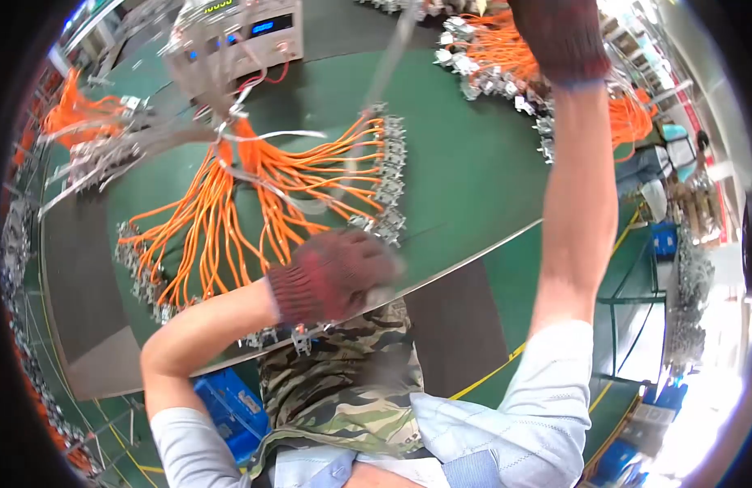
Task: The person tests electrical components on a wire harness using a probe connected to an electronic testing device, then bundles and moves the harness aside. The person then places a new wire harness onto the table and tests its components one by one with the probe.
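A bundle of orange cables [266, 167] with grey metal connectors on their ends lies fanned out on the green table mat. My left hand [339, 275], in a dark red knitted glove, is at the table's near edge over the bundle's lower connectors. Its fingers are curled, and a small greyish thing at their tips is too blurred to name. My right hand [564, 41], gloved too, reaches far out to the upper right beside a second pile of orange cables [506, 45]. The top of the view cuts off its fingers. A blurred pale strip [385, 69] crosses the mat.
A power supply box [266, 37] with lit displays stands at the back. More orange cables [83, 114] and pale strips lie at the left. Below the table edge is a blue bin [233, 411]. Shelves and blue containers [664, 240] are at the right.
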`<state>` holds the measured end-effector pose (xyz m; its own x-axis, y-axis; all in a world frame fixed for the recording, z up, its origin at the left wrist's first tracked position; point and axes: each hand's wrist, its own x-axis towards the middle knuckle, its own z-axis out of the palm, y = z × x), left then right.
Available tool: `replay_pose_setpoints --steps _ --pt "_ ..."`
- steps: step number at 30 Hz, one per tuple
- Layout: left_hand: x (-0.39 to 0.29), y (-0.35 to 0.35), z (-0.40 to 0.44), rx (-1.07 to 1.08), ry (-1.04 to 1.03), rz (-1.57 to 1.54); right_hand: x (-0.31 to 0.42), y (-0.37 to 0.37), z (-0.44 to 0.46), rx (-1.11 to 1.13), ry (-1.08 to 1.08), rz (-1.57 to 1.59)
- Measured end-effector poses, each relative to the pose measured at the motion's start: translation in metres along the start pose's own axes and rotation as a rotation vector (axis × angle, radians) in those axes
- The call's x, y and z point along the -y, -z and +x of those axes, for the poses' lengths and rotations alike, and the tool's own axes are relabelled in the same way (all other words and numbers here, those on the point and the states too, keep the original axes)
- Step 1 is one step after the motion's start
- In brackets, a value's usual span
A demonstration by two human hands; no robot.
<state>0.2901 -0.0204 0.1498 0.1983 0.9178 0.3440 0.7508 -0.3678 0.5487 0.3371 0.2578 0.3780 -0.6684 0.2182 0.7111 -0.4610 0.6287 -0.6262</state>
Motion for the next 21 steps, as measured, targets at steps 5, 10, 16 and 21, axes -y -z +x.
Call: replay_pose_setpoints --steps 5,10,16,21 --pt "0.135 -0.045 0.095 -0.442 0.262 0.38 -0.152 -0.003 -0.005 -0.182 -0.149 -0.011" --pt "0.213 -0.037 0.108 -0.437 0.631 0.106 -0.185 -0.013 -0.109 -0.063 -0.641 0.441" --pt "0.208 -0.053 0.115 -0.66 0.666 -0.188 -0.229 -0.022 -0.177 -0.278 -0.659 0.467" --pt "0.171 -0.049 0.108 -0.246 0.716 -0.157 -0.232 -0.007 -0.206 -0.336 -0.735 0.552"
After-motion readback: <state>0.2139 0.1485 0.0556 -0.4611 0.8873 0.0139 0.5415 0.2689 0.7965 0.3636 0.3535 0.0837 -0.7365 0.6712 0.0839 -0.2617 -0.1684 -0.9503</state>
